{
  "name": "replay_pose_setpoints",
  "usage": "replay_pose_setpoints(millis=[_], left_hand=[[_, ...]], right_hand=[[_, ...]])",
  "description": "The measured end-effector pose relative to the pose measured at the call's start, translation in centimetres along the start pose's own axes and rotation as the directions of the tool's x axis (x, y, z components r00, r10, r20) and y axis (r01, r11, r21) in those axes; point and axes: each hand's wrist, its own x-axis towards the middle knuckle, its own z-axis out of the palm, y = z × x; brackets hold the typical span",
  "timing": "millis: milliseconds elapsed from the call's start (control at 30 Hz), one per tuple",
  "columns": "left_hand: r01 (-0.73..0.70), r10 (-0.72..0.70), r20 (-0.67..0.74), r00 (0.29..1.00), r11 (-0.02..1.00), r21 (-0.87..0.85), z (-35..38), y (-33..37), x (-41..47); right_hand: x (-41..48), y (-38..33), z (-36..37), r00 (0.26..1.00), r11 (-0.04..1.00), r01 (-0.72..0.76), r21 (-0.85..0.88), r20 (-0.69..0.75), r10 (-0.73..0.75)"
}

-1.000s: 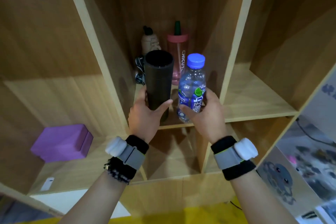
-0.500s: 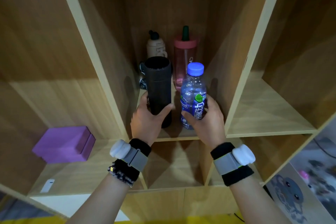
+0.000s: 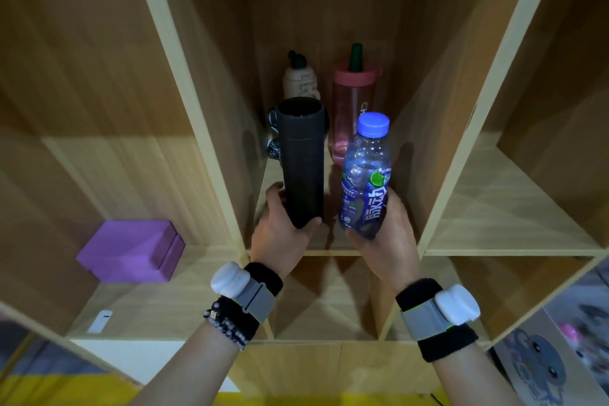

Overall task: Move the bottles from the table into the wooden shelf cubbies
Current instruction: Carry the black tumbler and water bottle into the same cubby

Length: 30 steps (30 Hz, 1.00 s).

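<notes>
My left hand (image 3: 280,234) grips the lower part of a tall black cylindrical bottle (image 3: 301,158), held upright at the mouth of the middle cubby (image 3: 333,252) of the wooden shelf. My right hand (image 3: 384,241) grips a clear plastic water bottle (image 3: 364,175) with a blue cap and blue label, just right of the black one. Both bottles sit at or just above the cubby's front edge; contact with the floor is hidden. Deeper in the same cubby stand a beige bottle (image 3: 298,76) with a black cap and a pink bottle (image 3: 351,109) with a green spout.
A dark strap or handle (image 3: 273,128) shows behind the black bottle. A purple block (image 3: 131,250) and a small white item (image 3: 100,321) lie in the left cubby. The right cubby (image 3: 514,208) and the lower cubbies show bare wood.
Both hands have carried the bottles a little further into the middle cubby, and the camera has come closer. The water bottle now leans slightly right.
</notes>
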Motion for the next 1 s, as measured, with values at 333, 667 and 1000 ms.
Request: replay_pose_setpoints(millis=[333, 667, 1000], left_hand=[[0.011, -0.021, 0.081, 0.997, 0.993, 0.115, 1.6, 0.0, 2.6], [0.046, -0.044, 0.067, 0.997, 0.999, -0.023, 3.6, 0.7, 6.8], [0.088, -0.086, 0.035, 0.996, 0.995, -0.05, 4.1, 0.3, 8.0]], right_hand=[[3.2, 0.1, 1.3, 0.999, 1.0, -0.017, -0.009, 0.032, 0.017], [8.1, 0.3, 3.8, 0.99, 0.99, -0.138, 0.022, 0.026, 0.137], [8.6, 0.8, 4.2, 0.991, 0.985, -0.137, 0.102, 0.013, 0.137]])
